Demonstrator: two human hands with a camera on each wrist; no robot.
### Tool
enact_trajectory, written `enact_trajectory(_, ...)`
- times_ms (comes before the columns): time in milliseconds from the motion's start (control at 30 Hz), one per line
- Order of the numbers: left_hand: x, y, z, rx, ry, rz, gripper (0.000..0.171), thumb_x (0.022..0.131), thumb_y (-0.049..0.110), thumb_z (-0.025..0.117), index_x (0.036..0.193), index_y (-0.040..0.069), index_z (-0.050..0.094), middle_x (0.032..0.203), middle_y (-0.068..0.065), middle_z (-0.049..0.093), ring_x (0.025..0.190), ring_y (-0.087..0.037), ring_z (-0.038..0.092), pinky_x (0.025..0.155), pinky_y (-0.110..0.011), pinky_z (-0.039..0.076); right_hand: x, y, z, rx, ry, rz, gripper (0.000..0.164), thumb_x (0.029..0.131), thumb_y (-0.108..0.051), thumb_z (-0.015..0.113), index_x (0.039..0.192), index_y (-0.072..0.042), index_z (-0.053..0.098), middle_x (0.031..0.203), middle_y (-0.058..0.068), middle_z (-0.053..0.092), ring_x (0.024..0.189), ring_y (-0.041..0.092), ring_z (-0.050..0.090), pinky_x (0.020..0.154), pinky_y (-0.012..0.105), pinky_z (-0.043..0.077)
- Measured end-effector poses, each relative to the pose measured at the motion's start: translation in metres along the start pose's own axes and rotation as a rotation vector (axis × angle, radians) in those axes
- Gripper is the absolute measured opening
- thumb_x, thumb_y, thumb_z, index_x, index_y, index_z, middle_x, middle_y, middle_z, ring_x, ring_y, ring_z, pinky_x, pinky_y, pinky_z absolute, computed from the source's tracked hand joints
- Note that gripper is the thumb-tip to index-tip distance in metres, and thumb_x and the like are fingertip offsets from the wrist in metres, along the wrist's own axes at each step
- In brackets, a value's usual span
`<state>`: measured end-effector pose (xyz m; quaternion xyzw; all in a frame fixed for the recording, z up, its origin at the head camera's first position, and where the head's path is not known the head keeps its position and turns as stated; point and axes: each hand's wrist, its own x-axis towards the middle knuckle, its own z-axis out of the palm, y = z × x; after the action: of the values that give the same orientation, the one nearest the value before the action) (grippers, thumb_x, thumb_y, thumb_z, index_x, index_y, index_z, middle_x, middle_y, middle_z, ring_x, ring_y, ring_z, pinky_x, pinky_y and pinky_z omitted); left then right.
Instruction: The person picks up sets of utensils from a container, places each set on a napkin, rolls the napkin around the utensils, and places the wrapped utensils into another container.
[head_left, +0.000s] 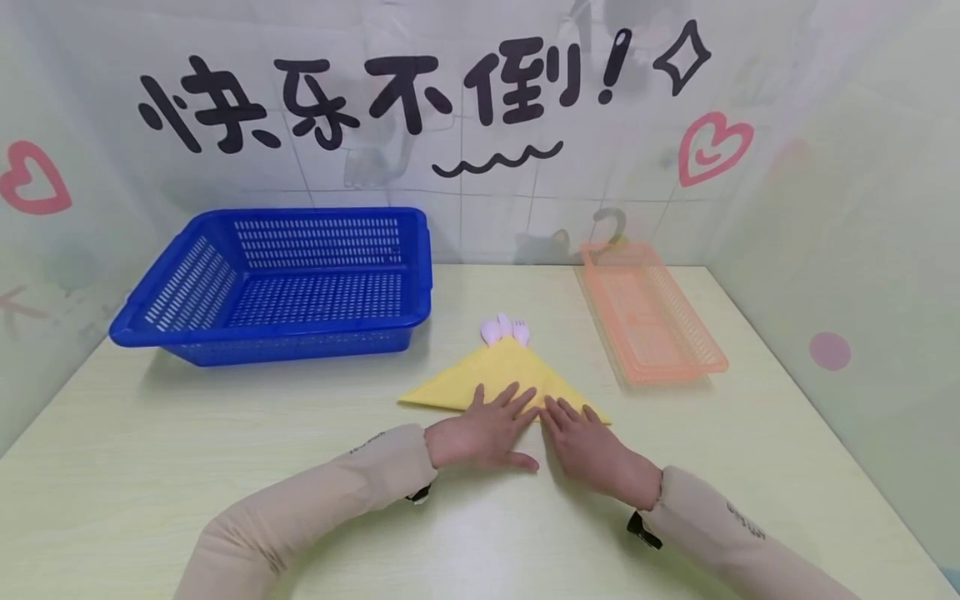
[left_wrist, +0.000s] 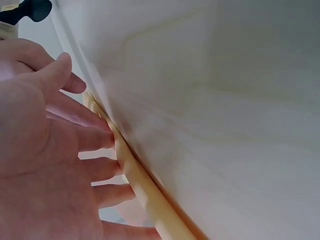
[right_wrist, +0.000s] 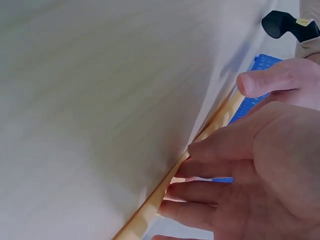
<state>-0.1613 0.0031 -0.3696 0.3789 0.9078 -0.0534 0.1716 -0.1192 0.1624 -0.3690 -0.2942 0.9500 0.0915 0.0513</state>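
A yellow napkin (head_left: 491, 372), folded into a triangle, lies on the table with its peak pointing away from me. From under that peak stick out the ends of a pale pink spoon (head_left: 491, 331), a knife (head_left: 503, 322) and a fork (head_left: 521, 332); the rest of them is hidden by the napkin. My left hand (head_left: 487, 429) lies on the napkin's near edge with fingers spread and thumb out to the side. Beside it, the straight fingers of my right hand (head_left: 588, 446) press the same edge farther right. In both wrist views, fingertips meet the folded edge (left_wrist: 145, 187).
A large blue basket (head_left: 300, 333) stands at the back left. At the back right sits a shallow orange basket (head_left: 667, 367). A printed curtain (head_left: 457, 179) hangs behind the table (head_left: 480, 542).
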Motion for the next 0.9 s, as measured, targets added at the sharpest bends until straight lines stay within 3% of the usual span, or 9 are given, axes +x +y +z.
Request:
enact_trajectory(300, 0.000, 0.001, 0.001, 0.007, -0.004, -0.013, 0.078, 0.081, 0.063, 0.041, 0.142, 0.017, 0.023, 0.150, 0.000, 0.006, 0.136, -0.021, 0.005, 0.102, -0.054, 0.018, 0.000, -0.001, -0.001, -0.001, -0.004, -0.010, 0.043, 0.087, -0.012, 0.053, 0.124, 0.007, 0.046, 0.131, 0.021, 0.042, 0.119, 0.032, 0.043, 0.088, 0.050, 0.040)
enact_trajectory(367, 0.000, 0.001, 0.001, 0.009, -0.002, -0.009, 0.078, 0.081, 0.063, 0.041, 0.142, 0.017, 0.023, 0.150, 0.000, 0.006, 0.136, -0.021, 0.005, 0.102, -0.054, 0.019, 0.001, 0.003, 0.000, -0.009, 0.060, -0.029, 0.038, 0.085, -0.011, 0.055, 0.119, 0.005, 0.052, 0.124, 0.021, 0.049, 0.111, 0.032, 0.050, 0.082, 0.048, 0.045)
enact_trajectory(467, -0.001, 0.001, 0.002, 0.012, -0.005, -0.006, 0.078, 0.081, 0.063, 0.040, 0.142, 0.018, 0.022, 0.150, 0.000, 0.005, 0.136, -0.021, 0.004, 0.102, -0.054, 0.019, 0.007, 0.010, 0.003, 0.005, 0.219, -0.050, 0.022, 0.080, -0.008, 0.061, 0.100, 0.002, 0.063, 0.100, 0.015, 0.060, 0.085, 0.028, 0.059, 0.064, 0.039, 0.050)
enact_trajectory(567, -0.002, 0.000, 0.000, 0.008, -0.010, -0.009, 0.077, 0.081, 0.063, 0.040, 0.142, 0.018, 0.022, 0.150, 0.001, 0.004, 0.136, -0.021, 0.003, 0.102, -0.054, 0.019, 0.015, 0.018, 0.006, 0.093, 0.335, -0.023, 0.002, 0.075, -0.004, 0.064, 0.077, -0.004, 0.064, 0.074, 0.006, 0.056, 0.062, 0.019, 0.053, 0.047, 0.029, 0.045)
enact_trajectory(600, -0.002, 0.000, 0.000, 0.002, -0.012, -0.011, 0.077, 0.081, 0.063, 0.040, 0.142, 0.018, 0.022, 0.150, 0.001, 0.004, 0.136, -0.021, 0.003, 0.102, -0.054, 0.019, 0.018, 0.020, 0.006, 0.133, 0.348, -0.006, 0.004, 0.075, -0.003, 0.065, 0.072, -0.005, 0.063, 0.069, 0.004, 0.052, 0.058, 0.017, 0.049, 0.045, 0.027, 0.042)
enact_trajectory(733, -0.003, 0.001, -0.002, -0.024, -0.016, -0.018, 0.077, 0.081, 0.062, 0.042, 0.142, 0.018, 0.023, 0.150, 0.001, 0.005, 0.136, -0.020, 0.003, 0.102, -0.054, 0.019, 0.027, 0.029, 0.005, 0.245, 0.301, 0.100, 0.012, 0.074, -0.006, 0.068, 0.067, -0.003, 0.058, 0.064, 0.003, 0.043, 0.056, 0.015, 0.041, 0.044, 0.025, 0.038)
enact_trajectory(900, -0.003, 0.001, -0.002, -0.035, -0.019, -0.018, 0.077, 0.081, 0.062, 0.043, 0.142, 0.017, 0.023, 0.150, 0.001, 0.003, 0.136, -0.020, 0.002, 0.103, -0.054, 0.018, 0.032, 0.037, 0.001, 0.348, 0.177, 0.248, 0.033, 0.073, -0.020, 0.072, 0.079, 0.002, 0.049, 0.069, 0.008, 0.040, 0.060, 0.019, 0.040, 0.046, 0.028, 0.036)
